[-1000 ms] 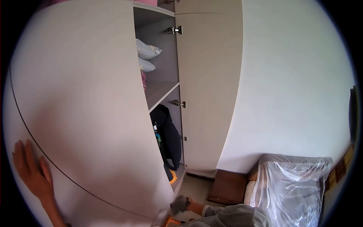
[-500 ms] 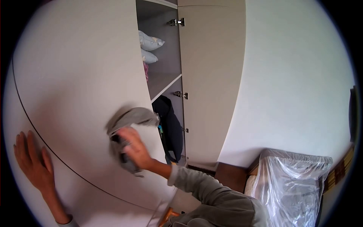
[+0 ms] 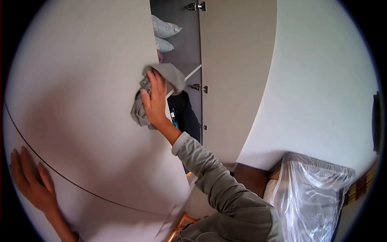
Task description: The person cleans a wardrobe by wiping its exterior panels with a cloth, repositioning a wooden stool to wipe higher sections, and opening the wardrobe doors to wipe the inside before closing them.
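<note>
A crumpled grey cloth (image 3: 171, 76) is under my right hand (image 3: 156, 99), which presses it against the white cabinet door (image 3: 88, 60) near that door's right edge. The cloth's upper part flops past the edge, over the open gap. At the lower left, my left hand (image 3: 34, 181) lies flat on the white panel with its fingers stretched out, just left of the dark seam. It holds nothing.
Inside the cabinet are pale pillows (image 3: 165, 30) on a shelf and a dark garment (image 3: 185, 113) below. A second door (image 3: 238, 72) stands open on metal hinges (image 3: 196, 6). Plastic-covered furniture (image 3: 312, 197) is at lower right, and an orange wooden frame (image 3: 177, 226) is beneath me.
My right hand has moved up and to the right with the cloth, reaching the door's edge. My left hand stays flat on the panel. The view has shifted slightly.
</note>
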Available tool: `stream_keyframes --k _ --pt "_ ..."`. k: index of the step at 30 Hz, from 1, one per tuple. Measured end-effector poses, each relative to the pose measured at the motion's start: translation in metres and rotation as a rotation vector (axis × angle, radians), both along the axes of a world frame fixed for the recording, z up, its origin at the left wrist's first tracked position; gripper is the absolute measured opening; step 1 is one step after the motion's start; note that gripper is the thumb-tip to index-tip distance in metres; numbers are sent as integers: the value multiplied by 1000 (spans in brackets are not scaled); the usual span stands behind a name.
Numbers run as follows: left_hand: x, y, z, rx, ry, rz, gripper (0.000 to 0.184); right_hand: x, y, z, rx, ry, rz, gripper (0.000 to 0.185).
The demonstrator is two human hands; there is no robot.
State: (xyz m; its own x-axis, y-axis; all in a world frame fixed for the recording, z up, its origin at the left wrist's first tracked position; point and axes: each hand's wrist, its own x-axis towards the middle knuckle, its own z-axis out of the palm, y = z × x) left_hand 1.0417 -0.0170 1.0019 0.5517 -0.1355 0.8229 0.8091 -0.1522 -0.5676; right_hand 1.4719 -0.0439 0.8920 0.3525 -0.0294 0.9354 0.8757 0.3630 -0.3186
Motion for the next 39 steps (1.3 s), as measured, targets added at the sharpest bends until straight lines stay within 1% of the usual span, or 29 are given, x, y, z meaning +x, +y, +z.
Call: stream_keyframes --k 1,2,6,7,9,11,13,16,17,19,21,24,26,27,29,30,32,34,35,36,38,39 --pt "0 0 1 5 -5 -4 42 3 3 -16 -1 5 0 50" --pt "0 0 1 5 -2 -4 42 4 6 -41 -12 87 -37 50" --pt "1 2 -2 15 -16 -4 43 -3 20 -156 -60 335 -160 46" --pt "4 2 -3 21 -26 -18 45 -7 19 -177 -70 393 -124 44" --pt "8 1 -2 35 -23 -34 45 -25 10 -190 -84 472 -67 40" --pt "10 -1 1 62 -30 -46 45 -43 0 -161 -79 481 -51 40" --pt "12 -4 0 71 -30 -78 45 -67 -18 -114 -121 269 78 39" --pt "12 -4 -3 46 -36 -47 44 -81 -27 -42 -156 -64 191 45" --pt "12 -4 -4 49 -41 -47 44 -79 -25 -18 -138 -165 214 46" --pt "13 -4 -3 59 -27 -44 44 -75 -21 28 -113 -313 153 46" --pt "12 -8 -3 44 -34 -32 44 -66 -15 76 -29 -395 116 44" --pt "13 -4 -6 37 -36 -25 44 -64 1 151 151 -436 98 44" --pt "9 -3 -6 51 -24 -9 44 -71 3 204 242 -502 157 44" --pt "6 -2 -6 40 -27 14 43 -75 9 231 358 -546 140 42" --pt "4 2 -7 28 -28 32 43 -66 19 279 530 -719 -2 39" --pt "3 4 -8 32 -39 35 44 -60 27 298 530 -719 -4 39" --pt "3 4 -8 34 -49 39 46 -45 43 331 571 -570 -36 37" --pt "10 -4 -6 64 -50 13 46 -17 54 345 513 -388 -94 37" --pt "11 -4 -5 66 -50 11 46 1 62 351 543 -292 -192 35" --pt "12 -5 -4 81 -47 5 46 15 68 352 574 -193 -288 34" --pt "8 -2 -4 92 -42 0 46 28 64 339 552 -140 -270 34" --pt "3 3 -5 47 -36 -4 46 32 60 332 527 -90 -250 33"
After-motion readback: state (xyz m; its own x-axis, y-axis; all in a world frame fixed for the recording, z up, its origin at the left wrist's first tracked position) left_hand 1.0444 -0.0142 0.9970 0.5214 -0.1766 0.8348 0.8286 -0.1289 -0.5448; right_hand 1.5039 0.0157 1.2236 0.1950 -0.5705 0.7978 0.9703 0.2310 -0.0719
